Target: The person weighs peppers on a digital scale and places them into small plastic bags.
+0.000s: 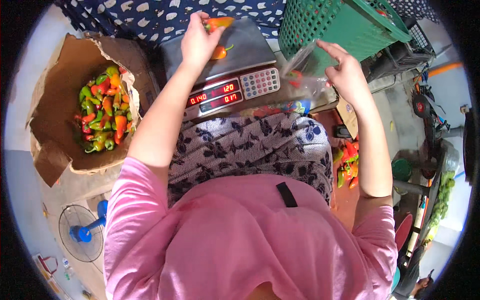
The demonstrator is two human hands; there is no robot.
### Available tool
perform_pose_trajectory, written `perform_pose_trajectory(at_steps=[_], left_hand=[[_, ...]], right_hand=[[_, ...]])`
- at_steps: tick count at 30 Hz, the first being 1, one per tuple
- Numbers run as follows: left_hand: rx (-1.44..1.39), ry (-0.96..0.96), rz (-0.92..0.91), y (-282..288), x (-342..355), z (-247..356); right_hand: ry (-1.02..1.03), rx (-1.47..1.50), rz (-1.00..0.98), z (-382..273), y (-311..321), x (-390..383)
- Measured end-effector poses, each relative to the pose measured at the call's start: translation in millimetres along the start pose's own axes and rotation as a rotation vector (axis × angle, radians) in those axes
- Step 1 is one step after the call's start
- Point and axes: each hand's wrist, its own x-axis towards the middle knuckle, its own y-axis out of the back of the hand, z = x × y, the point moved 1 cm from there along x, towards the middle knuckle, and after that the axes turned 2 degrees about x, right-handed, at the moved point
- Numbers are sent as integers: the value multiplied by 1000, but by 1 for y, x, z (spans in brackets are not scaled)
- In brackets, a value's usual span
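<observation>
My left hand (pixel 197 42) grips an orange pepper (pixel 220 22) above the metal plate of a digital scale (pixel 250 37), where another orange pepper (pixel 218 52) lies. The scale's display and keypad face me. At the right, my right hand (pixel 342 70) has its fingers on a clear plastic bag (pixel 310 62), with something red (pixel 295 77) showing low in it. A torn cardboard box (pixel 60 100) holding several green, red and orange peppers (pixel 107 120) stands to my left.
A green perforated basket (pixel 340 30) is behind the bag. More peppers (pixel 347 162) lie by my right side. A blue fan (pixel 82 232) is at lower left. Dotted cloth (pixel 125 15) hangs behind. A person (pixel 412 277) and a rack of greens (pixel 442 195) are at far right.
</observation>
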Motion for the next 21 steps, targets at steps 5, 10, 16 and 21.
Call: perform_pose_trajectory(at_steps=[5,10,16,21], left_hand=[[-253,-201,-173,37,-11,115],[-323,-666,-373,40,-45,197],[-622,-6,-797,2,-129,152],[-925,484,-963,-2,-193,193]], right_hand=[[-12,68,-41,-23,24,-8],[151,-99,-13,-52,39,-39],[374,-89,342,-26,-87,-88],[2,143,-70,-10,-111,-120]])
